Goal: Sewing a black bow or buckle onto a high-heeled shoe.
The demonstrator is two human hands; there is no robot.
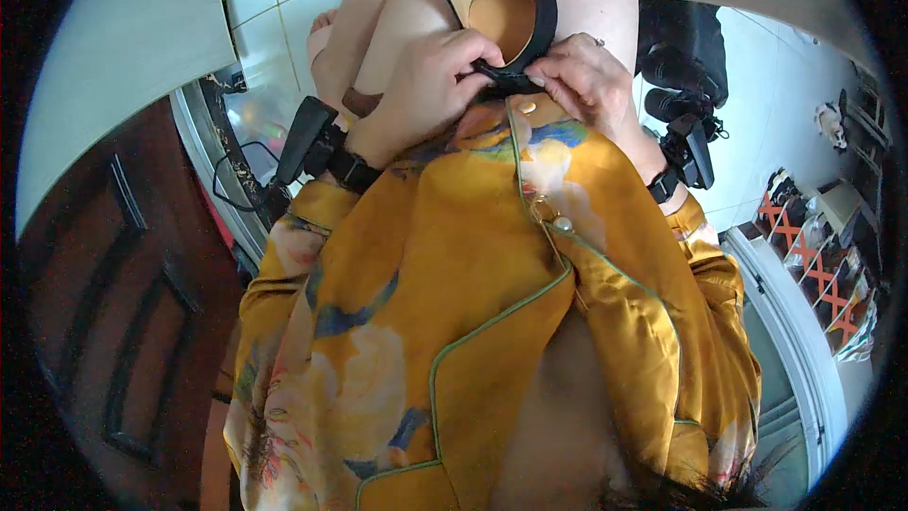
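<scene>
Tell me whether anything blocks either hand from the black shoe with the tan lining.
Nothing visible does: the left hand and right hand both have fingers on the near end of the black shoe.

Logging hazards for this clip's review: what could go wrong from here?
The left grip and right grip appear to pinch only a narrow black edge of the tan-lined item, so it could slip loose. The golden floral shirt lies close below both grips and might get caught. The bulky black device on the left wrist could snag on the sleeve.
</scene>
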